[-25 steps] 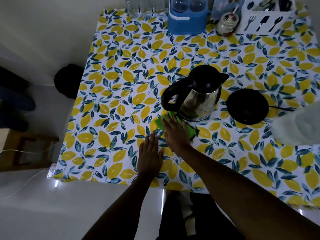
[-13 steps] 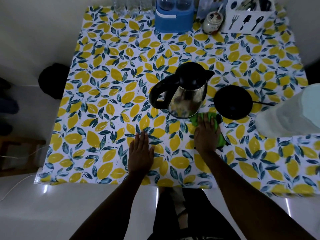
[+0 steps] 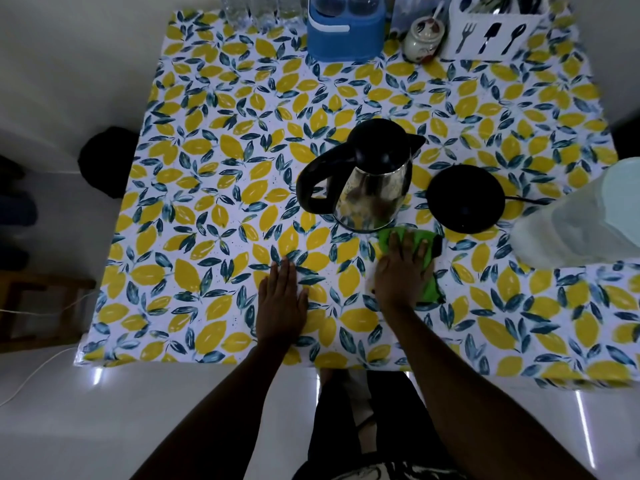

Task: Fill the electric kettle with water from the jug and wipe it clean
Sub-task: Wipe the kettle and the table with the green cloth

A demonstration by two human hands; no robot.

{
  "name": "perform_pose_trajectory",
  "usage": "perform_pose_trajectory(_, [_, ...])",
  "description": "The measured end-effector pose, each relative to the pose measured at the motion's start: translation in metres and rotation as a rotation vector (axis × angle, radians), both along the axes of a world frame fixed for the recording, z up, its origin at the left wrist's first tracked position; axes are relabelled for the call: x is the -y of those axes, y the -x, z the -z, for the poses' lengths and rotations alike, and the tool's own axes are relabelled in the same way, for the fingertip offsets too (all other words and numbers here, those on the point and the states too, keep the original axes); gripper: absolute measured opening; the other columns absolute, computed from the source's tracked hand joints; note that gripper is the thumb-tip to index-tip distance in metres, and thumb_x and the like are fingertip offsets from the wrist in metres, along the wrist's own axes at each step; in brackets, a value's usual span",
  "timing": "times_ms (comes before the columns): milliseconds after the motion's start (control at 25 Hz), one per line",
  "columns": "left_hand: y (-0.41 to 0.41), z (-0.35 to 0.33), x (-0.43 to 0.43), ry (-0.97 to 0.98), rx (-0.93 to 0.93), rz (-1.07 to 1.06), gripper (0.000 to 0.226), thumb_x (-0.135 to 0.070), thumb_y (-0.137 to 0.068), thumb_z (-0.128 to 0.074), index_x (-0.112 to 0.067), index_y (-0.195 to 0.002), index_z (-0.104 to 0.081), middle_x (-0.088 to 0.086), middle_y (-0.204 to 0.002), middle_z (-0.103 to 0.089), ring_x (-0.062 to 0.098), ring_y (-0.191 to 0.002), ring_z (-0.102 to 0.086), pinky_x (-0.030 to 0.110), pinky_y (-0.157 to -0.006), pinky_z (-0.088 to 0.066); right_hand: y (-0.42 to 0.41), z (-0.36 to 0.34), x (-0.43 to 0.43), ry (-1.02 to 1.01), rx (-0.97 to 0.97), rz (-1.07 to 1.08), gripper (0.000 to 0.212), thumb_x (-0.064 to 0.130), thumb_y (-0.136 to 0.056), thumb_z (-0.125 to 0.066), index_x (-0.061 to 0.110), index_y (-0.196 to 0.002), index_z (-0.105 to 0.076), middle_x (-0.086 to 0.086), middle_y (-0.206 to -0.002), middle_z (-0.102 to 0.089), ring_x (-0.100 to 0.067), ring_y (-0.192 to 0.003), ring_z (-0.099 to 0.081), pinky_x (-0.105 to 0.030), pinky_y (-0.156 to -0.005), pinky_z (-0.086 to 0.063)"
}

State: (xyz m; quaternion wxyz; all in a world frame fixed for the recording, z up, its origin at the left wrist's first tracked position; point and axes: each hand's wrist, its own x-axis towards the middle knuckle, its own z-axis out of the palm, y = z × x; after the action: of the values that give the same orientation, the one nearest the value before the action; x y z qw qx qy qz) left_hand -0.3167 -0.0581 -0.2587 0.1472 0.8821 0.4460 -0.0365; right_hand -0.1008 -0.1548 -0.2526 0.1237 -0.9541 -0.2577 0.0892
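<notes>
A steel electric kettle (image 3: 369,188) with a black lid and handle stands in the middle of the lemon-print table (image 3: 214,140), off its round black base (image 3: 465,198), which lies to its right. My right hand (image 3: 401,271) lies flat, pressing a green cloth (image 3: 427,268) onto the table just in front of the kettle and base. My left hand (image 3: 282,299) rests flat on the table, fingers together, holding nothing. A translucent white jug (image 3: 581,223) shows at the right edge.
Along the far edge stand clear bottles (image 3: 256,12), a blue container (image 3: 346,32), a small ceramic jar (image 3: 424,38) and a white cutlery holder (image 3: 491,29). A dark stool (image 3: 105,161) sits off the table's left side. The base's cord (image 3: 526,199) runs right.
My right hand slid the green cloth from in front of the kettle's left side to the right, toward the base. The left hand stayed flat on the table.
</notes>
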Motion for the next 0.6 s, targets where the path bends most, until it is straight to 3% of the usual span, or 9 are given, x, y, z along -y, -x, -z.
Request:
perform_pose_trajectory(40, [0.0, 0.0, 0.0, 0.002, 0.002, 0.001, 0.064, -0.046, -0.098, -0.022, -0.013, -0.152, -0.014, 0.007, -0.163, -0.014, 0.024, -0.15, -0.009, 0.046, -0.12, -0.019, 0.022, 0.001, -0.003, 0.009, 0.013, -0.099, 0.052, 0.031, -0.094, -0.033, 0.03, -0.147, -0.032, -0.005, -0.157, -0.032, -0.035, -0.147, -0.018, -0.06, -0.114, -0.015])
perform_pose_trajectory(120, [0.0, 0.0, 0.001, -0.009, 0.013, -0.006, 0.063, -0.045, -0.098, -0.024, -0.013, -0.152, -0.016, 0.007, -0.162, -0.016, 0.025, -0.15, -0.011, 0.047, -0.12, -0.02, 0.05, 0.003, 0.016, 0.044, 0.044, -0.539, 0.054, 0.032, -0.094, -0.034, 0.034, -0.147, -0.029, 0.001, -0.159, -0.028, -0.032, -0.148, -0.015, -0.058, -0.116, -0.015])
perform_pose_trajectory(200, [0.0, 0.001, 0.0, -0.005, 0.027, -0.012, 0.063, -0.045, -0.098, -0.024, -0.012, -0.152, -0.017, 0.007, -0.162, -0.017, 0.025, -0.15, -0.012, 0.046, -0.12, -0.02, 0.017, 0.006, 0.036, 0.04, 0.065, -0.791, 0.05, 0.033, -0.095, -0.035, 0.037, -0.145, -0.032, 0.005, -0.158, -0.027, -0.024, -0.149, -0.015, -0.052, -0.119, -0.015])
perform_pose_trajectory(240, [0.0, 0.001, 0.0, -0.002, 0.028, -0.005, 0.064, -0.045, -0.098, -0.024, -0.013, -0.152, -0.017, 0.007, -0.162, -0.015, 0.025, -0.15, -0.011, 0.046, -0.12, -0.018, -0.006, 0.009, 0.04, 0.055, 0.081, -0.742, 0.047, 0.033, -0.096, -0.033, 0.038, -0.142, -0.035, 0.004, -0.157, -0.031, -0.021, -0.148, -0.017, -0.049, -0.119, -0.018])
perform_pose_trajectory(320, [0.001, 0.003, 0.001, -0.009, 0.029, 0.009, 0.064, -0.045, -0.098, -0.024, -0.014, -0.152, -0.014, 0.006, -0.163, -0.013, 0.024, -0.15, -0.009, 0.044, -0.12, -0.014, -0.043, 0.013, 0.036, 0.048, 0.065, -0.402, 0.046, 0.033, -0.098, -0.031, 0.036, -0.143, -0.035, -0.001, -0.156, -0.035, -0.025, -0.147, -0.019, -0.052, -0.116, -0.025])
perform_pose_trajectory(400, [0.001, 0.002, 0.001, -0.011, 0.039, 0.011, 0.064, -0.045, -0.098, -0.025, -0.013, -0.152, -0.015, 0.006, -0.163, -0.013, 0.025, -0.15, -0.01, 0.045, -0.12, -0.013, -0.051, 0.013, 0.022, 0.019, 0.026, -0.141, 0.049, 0.035, -0.099, -0.033, 0.029, -0.148, -0.031, -0.004, -0.158, -0.03, -0.032, -0.148, -0.017, -0.059, -0.115, -0.021])
perform_pose_trajectory(480, [-0.001, 0.0, 0.002, -0.001, 0.036, -0.006, 0.063, -0.044, -0.098, -0.024, -0.012, -0.152, -0.017, 0.008, -0.162, -0.014, 0.027, -0.15, -0.011, 0.047, -0.12, -0.014, -0.034, 0.009, 0.017, -0.007, 0.025, -0.197, 0.05, 0.036, -0.099, -0.032, 0.026, -0.147, -0.033, -0.005, -0.157, -0.033, -0.034, -0.147, -0.019, -0.06, -0.114, -0.021])
perform_pose_trajectory(600, [-0.018, -0.008, 0.015, 0.047, 0.034, 0.017, 0.061, -0.039, -0.097, -0.024, -0.009, -0.15, -0.026, 0.012, -0.16, -0.023, 0.031, -0.148, -0.018, 0.051, -0.118, -0.024, -0.022, 0.005, 0.071, 0.076, 0.086, -0.556, 0.052, 0.037, -0.096, -0.032, 0.029, -0.147, -0.032, -0.001, -0.156, -0.035, -0.031, -0.146, -0.024, -0.055, -0.112, -0.028])
